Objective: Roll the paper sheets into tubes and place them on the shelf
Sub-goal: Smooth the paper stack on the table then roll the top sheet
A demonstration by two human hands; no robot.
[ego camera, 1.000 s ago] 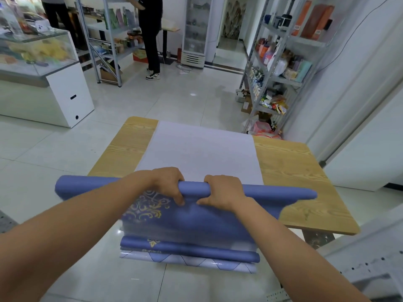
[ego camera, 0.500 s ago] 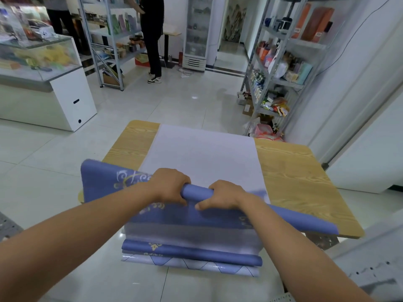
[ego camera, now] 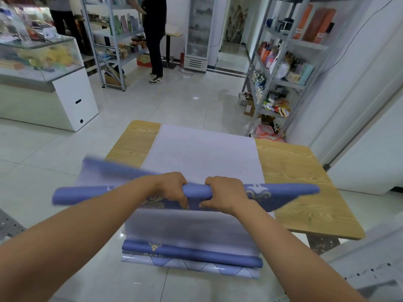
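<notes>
While the left hand (ego camera: pixel 172 189) and right hand (ego camera: pixel 224 194) curl round a loosely rolled blue sheet (ego camera: pixel 197 191), white sheets (ego camera: pixel 202 153) on the table (ego camera: pixel 305 182) remain unrolled, shelving undone

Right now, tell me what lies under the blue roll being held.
A pale sheet, flat on the wooden table. The blue roll itself hides the strip directly beneath.

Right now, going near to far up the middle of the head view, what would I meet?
Diamond-patterned sheet, blue curled roll, half-rolled blue sheet gripped by left hand and right hand, pale sheet on wooden table, glass-door fridge.
</notes>
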